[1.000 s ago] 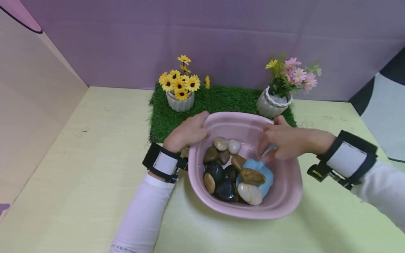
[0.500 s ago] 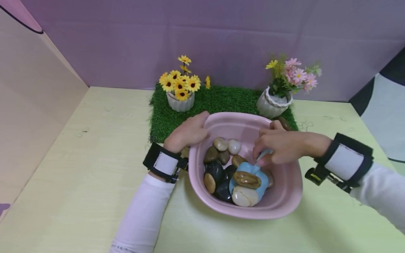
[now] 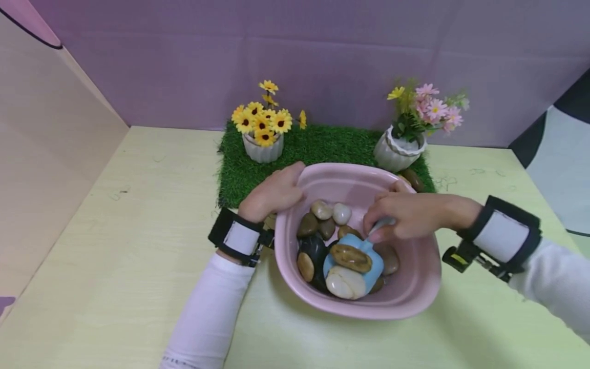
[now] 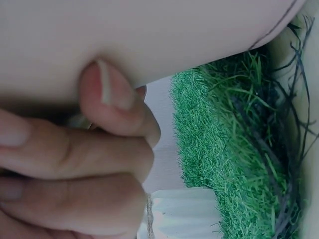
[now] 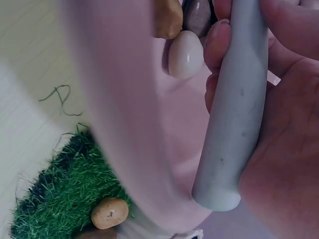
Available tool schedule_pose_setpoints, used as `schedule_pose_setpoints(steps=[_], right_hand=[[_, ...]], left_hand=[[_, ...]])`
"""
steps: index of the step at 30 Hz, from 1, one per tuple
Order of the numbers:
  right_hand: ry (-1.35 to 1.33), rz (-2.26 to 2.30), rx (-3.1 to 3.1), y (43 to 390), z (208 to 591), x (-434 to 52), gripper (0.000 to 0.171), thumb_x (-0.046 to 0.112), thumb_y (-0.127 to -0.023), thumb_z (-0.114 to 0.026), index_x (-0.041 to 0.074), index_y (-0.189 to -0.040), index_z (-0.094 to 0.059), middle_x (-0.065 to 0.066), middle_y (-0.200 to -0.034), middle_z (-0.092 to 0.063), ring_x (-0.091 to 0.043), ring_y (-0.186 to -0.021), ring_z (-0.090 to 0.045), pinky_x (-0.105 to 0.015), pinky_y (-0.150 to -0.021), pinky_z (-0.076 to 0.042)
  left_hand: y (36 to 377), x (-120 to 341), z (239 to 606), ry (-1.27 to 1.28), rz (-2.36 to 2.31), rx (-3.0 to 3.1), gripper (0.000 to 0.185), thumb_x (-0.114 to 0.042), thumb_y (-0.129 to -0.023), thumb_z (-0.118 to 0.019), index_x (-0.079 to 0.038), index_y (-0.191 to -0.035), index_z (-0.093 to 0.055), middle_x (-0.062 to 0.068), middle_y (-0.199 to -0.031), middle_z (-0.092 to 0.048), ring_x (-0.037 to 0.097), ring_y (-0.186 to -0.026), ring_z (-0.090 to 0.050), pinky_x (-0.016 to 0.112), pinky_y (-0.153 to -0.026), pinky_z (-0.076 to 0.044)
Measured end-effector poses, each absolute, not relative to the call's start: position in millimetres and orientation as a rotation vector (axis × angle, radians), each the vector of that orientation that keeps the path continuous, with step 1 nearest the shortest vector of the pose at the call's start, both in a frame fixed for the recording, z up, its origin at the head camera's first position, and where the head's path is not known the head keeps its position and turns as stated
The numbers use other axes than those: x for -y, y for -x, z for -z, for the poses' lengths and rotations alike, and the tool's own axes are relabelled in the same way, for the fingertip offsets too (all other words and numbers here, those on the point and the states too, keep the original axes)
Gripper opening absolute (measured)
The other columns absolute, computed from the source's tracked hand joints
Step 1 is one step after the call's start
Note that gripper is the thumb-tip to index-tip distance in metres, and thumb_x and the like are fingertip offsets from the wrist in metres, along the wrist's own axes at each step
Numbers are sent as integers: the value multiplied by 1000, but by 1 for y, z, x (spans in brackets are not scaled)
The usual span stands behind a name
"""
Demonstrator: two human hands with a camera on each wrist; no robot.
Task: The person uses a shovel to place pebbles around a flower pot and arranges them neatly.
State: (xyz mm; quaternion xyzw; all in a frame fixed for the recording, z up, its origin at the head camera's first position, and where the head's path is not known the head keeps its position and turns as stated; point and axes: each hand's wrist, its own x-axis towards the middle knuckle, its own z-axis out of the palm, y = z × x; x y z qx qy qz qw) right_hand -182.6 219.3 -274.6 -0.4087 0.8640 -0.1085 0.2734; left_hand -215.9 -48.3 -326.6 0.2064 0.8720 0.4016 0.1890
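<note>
A pink basin stands on the pale table and holds several smooth pebbles. My left hand grips the basin's far left rim; the left wrist view shows the thumb pressed on the pink wall. My right hand holds the grey handle of a small blue scoop. The scoop blade lies over the pebbles and carries a brown stone and a white stone.
A green turf mat lies behind the basin. On it stand a white pot of yellow flowers and a white pot of pink flowers. A tan pebble lies on the turf by the basin. Walls close in at left and back.
The scoop with its two stones has slid left and toward me across the pebbles, and my right hand moved left with it. My left hand stayed on the rim.
</note>
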Motion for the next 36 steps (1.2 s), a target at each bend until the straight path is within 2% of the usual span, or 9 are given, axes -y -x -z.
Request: schedule_pose_setpoints(steps=[3,7,11,16,27,36], right_hand=[[1095,294,-2335,184,272,-221,10,32,-95,-62,39,-93,-68,29,-92,-62,-4,-96,-51,-44,-93,-21],[1077,298,-2350,186,267,-222,10,32,-95,-61,39,-96,-67,27,-96,-63,-7,-101,-53,-41,-91,-22],[1095,273,-2378,187,263,-221,7,34,-94,-61,39,-93,-67,27,-93,-62,-5,-94,-52,-36,-84,-22],[1114,241,-2411,187,259,-219,8,35,-94,-61,38,-89,-66,26,-86,-59,-2,-86,-49,-36,-83,-21],[1060,244,-2488,196,240,-226,8,32,-97,-60,37,-95,-66,20,-91,-59,-6,-92,-46,-40,-88,-18],[1056,196,-2566,204,228,-234,10,29,-97,-61,35,-99,-67,20,-90,-60,-5,-90,-48,-39,-85,-17]], left_hand=[[216,48,326,-577,-1126,-2453,20,-5,-96,-47,-5,-116,-47,18,-96,-59,24,-67,-68,28,-51,-57],[215,48,326,-572,-1127,-2452,19,-6,-96,-48,-6,-115,-47,18,-96,-59,24,-66,-69,29,-51,-57],[215,49,327,-561,-1142,-2445,19,-5,-96,-48,-6,-114,-47,17,-95,-60,23,-64,-69,29,-50,-58],[216,49,328,-565,-1154,-2437,18,-5,-95,-48,-6,-113,-47,17,-94,-60,23,-63,-68,29,-50,-57],[217,48,327,-574,-1124,-2450,19,-5,-96,-48,-7,-115,-47,17,-96,-58,23,-67,-66,27,-51,-56],[216,49,327,-560,-1141,-2437,19,-5,-96,-47,-7,-115,-48,16,-97,-59,23,-67,-67,28,-52,-55]])
